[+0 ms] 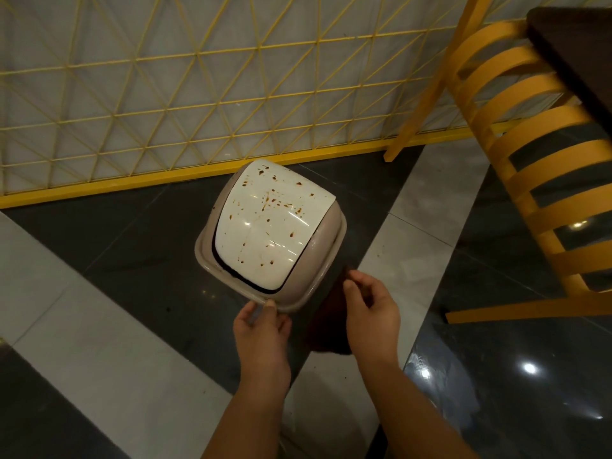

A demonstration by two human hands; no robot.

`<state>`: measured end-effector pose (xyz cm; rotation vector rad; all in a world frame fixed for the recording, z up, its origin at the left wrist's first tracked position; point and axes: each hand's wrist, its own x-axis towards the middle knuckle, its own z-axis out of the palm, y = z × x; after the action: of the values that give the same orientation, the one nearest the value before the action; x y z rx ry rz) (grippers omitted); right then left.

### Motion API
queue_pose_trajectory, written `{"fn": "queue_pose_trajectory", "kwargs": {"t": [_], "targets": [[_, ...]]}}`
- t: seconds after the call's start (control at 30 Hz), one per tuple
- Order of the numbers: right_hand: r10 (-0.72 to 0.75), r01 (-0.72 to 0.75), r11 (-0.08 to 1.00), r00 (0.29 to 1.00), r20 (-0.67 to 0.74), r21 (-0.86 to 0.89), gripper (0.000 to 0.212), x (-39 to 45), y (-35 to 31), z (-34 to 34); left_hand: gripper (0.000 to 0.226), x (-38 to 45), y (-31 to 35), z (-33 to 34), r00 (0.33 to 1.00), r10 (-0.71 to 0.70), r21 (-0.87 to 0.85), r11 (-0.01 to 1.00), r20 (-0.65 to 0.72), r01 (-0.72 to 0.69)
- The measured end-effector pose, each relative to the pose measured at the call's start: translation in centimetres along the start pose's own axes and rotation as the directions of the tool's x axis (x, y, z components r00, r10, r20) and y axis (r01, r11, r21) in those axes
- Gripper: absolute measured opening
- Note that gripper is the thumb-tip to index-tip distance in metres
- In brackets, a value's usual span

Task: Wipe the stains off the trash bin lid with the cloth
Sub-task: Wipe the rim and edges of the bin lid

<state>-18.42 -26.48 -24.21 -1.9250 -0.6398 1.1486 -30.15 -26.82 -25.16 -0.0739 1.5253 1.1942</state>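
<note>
A trash bin with a beige frame [326,240] and a white swing lid [268,226] stands on the floor in the middle of the view. Brown stains are spattered over the white lid. My left hand [261,332] grips the near rim of the bin's frame with thumb on top. My right hand [371,309] pinches a dark brown cloth [328,329], which hangs down beside the bin's near right corner. The bin's body is hidden beneath the lid.
A yellow wire-mesh fence [198,94] runs along behind the bin. A yellow slatted chair [516,154] stands at the right, with a dark table [576,51] at the top right. The floor has glossy dark and light grey tiles [99,342].
</note>
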Motion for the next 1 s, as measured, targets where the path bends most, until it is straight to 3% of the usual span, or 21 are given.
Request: {"fn": "queue_pose_trajectory", "kwargs": {"t": [0.13,0.33,0.53,0.8,1.0], "targets": [[-0.004,0.000,0.996,0.999,0.038,0.086,0.032,-0.3,-0.8,1.8,0.040,-0.2,-0.6,0.5,0.998,-0.039,0.003,0.999,0.057,0.039],[0.150,-0.153,0.936,0.988,0.035,0.316,0.023,-0.5,0.4,3.4,0.027,-0.2,-0.5,0.5,0.998,0.002,0.161,0.987,0.068,-0.012],[0.175,-0.171,0.945,0.985,0.011,0.278,0.039,0.7,0.5,4.3,0.037,-0.1,-0.1,0.6,0.996,0.012,0.150,0.988,0.086,-0.025],[0.239,-0.221,0.952,0.969,-0.063,0.213,0.026,7.7,-3.9,4.5,0.033,0.3,-0.2,0.3,0.992,0.010,0.174,0.984,0.128,-0.032],[0.265,-0.261,0.944,0.964,0.007,0.201,0.021,4.6,-2.3,3.7,0.029,-0.1,0.1,0.7,0.997,-0.003,0.170,0.985,0.075,-0.010]]}}
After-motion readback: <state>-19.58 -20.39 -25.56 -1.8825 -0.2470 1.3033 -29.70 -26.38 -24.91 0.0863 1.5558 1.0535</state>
